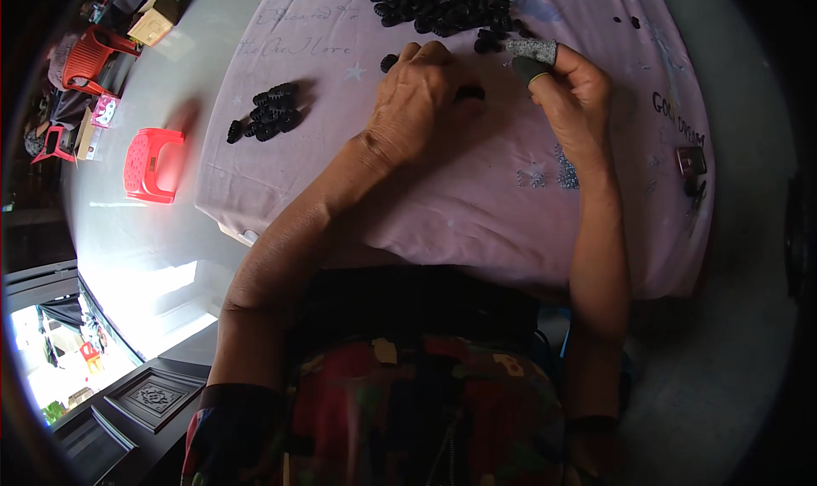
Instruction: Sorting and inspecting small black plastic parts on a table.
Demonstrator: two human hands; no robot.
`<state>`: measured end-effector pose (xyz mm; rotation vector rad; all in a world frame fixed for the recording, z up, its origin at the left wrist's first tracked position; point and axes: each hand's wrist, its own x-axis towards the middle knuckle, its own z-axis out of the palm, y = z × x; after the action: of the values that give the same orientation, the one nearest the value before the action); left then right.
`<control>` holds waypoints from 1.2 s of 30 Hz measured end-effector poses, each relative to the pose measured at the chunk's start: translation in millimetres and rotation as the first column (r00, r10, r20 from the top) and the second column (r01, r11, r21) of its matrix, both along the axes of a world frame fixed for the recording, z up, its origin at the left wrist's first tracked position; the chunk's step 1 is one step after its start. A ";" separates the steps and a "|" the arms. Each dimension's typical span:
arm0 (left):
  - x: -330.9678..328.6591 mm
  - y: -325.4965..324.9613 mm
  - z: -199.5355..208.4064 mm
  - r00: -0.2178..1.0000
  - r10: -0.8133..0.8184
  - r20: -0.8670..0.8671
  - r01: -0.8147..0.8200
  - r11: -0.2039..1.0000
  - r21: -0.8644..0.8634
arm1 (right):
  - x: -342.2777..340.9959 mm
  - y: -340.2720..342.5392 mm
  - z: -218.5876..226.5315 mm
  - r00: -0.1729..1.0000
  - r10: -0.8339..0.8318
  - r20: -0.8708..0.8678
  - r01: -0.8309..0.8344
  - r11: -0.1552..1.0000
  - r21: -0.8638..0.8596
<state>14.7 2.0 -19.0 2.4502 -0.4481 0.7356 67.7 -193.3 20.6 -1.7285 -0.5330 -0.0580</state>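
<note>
In the head view, my left hand (413, 94) is bent low over the counter (442, 222), its fingers curled downward; their tips are hidden, so I cannot tell what they grip. One black piece (469, 93) lies just beside them. My right hand (575, 103) has thumb and forefinger drawn close together; whether anything sits between them is too small to tell. The large heap (438, 5) lies ahead of both hands, probably for easy reach, while the small cluster (271, 113) sits off left, perhaps to keep it separate. The pieces look like ridged, rounded plastic, dark and slightly glossy. A grey, knit-looking sleeve (538, 52) and a smooth dark thumb cover (529, 67) likely guard my skin. Soft pink printed cloth drapes the counter in shallow wrinkles.
</note>
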 end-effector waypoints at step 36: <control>-27.0 25.3 10.2 0.619 -0.785 0.023 -0.260 -0.233 -0.937 | -28.5 27.7 0.7 0.950 0.178 0.257 -0.199 0.978 0.058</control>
<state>-12.3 27.3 -8.7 0.6467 -0.0450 -0.2599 39.2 -165.5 21.4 -1.5897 -0.8697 -0.1622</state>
